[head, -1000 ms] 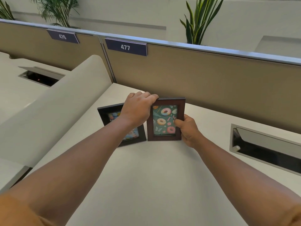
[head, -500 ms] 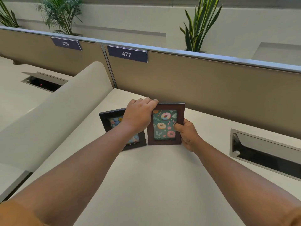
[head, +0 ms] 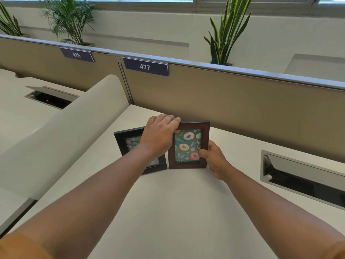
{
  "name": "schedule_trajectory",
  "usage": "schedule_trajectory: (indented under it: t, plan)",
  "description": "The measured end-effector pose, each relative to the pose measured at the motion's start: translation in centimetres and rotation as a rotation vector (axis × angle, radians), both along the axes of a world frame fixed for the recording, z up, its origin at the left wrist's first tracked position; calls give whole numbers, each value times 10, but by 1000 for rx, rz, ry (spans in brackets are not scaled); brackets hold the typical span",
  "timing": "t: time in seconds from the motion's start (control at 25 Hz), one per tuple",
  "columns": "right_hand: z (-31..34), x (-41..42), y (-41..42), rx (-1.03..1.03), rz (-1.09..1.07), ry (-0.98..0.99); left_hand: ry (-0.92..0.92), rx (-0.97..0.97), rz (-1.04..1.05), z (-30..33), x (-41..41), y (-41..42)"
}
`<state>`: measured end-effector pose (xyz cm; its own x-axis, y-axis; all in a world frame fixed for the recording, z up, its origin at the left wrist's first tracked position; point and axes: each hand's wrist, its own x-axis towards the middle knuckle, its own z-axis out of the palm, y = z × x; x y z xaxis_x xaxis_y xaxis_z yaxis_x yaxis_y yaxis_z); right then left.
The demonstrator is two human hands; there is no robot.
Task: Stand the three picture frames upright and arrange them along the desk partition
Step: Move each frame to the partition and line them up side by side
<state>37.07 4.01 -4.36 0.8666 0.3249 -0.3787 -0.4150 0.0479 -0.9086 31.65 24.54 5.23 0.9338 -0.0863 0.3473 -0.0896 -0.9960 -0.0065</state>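
Note:
A brown picture frame [head: 189, 145] with a doughnut print stands upright on the white desk [head: 177, 212], close to the tan partition [head: 242, 109]. My left hand [head: 160, 136] grips its top left corner from above. My right hand [head: 214, 158] holds its lower right edge, thumb on the front. A black picture frame [head: 128, 144] with a colourful print stands just left of it, leaning back, partly hidden behind my left wrist. I see only two frames.
A cable tray opening [head: 302, 176] is set into the desk at the right. A curved white side divider [head: 61, 131] rises at the left, with another desk and cable opening [head: 50, 99] beyond. Label 477 [head: 145, 66] hangs on the partition; plants stand behind it.
The brown frame and both hands have hardly shifted on the desk. My head has tilted up a little, so more of the wall and window shows.

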Motion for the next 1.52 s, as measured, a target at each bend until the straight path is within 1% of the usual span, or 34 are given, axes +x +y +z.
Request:
schedule_trajectory:
  t: [0.08, 0.16, 0.24, 0.32, 0.4, 0.44, 0.48, 0.56, 0.64, 0.72, 0.84, 0.92, 1.08, 1.24, 1.32, 1.4, 1.48, 1.52]
  plan:
    - [6, -11, -10, -44, 1, -36, -30, 29, -34, 2, -12, -9]
    - [17, -30, -20, -206, 6, -95, -19, 36, -57, 4, -27, -27]
    - [39, -60, -40, -517, 54, -271, 9, -4, -123, 10, -49, -59]
    - [65, -90, -66, -902, 220, -455, 69, -72, -187, 14, -69, -96]
    - [97, -123, -107, -1213, 376, -557, 128, -157, -282, 21, -94, -142]
    - [112, -139, -129, -1326, 424, -585, 154, -202, -323, 23, -107, -166]
    - [123, -153, -149, -1410, 446, -610, 182, -248, -355, 26, -117, -187]
    - [145, -184, -198, -1526, 406, -625, 244, -324, -438, 35, -139, -235]
    - [157, -215, -244, -1604, 310, -587, 340, -342, -542, 44, -161, -285]
    - [160, -247, -289, -1639, 179, -549, 403, -346, -647, 52, -186, -334]
    - [153, -289, -343, -1640, -25, -572, 423, -355, -744, 54, -214, -391]
    - [145, -310, -371, -1595, -178, -596, 417, -333, -801, 55, -227, -417]
    - [127, -345, -410, -1367, -454, -588, 357, -171, -895, 53, -245, -451]
    - [103, -368, -421, -1032, -598, -486, 284, -14, -942, 39, -258, -468]
    - [92, -378, -421, -835, -636, -429, 289, -18, -939, 34, -262, -470]
    - [80, -388, -421, -532, -645, -348, 283, -36, -946, 29, -263, -470]
    - [72, -398, -422, -245, -620, -286, 273, -61, -936, 28, -262, -464]
    - [69, -401, -421, -166, -578, -259, 264, -89, -922, 30, -260, -459]
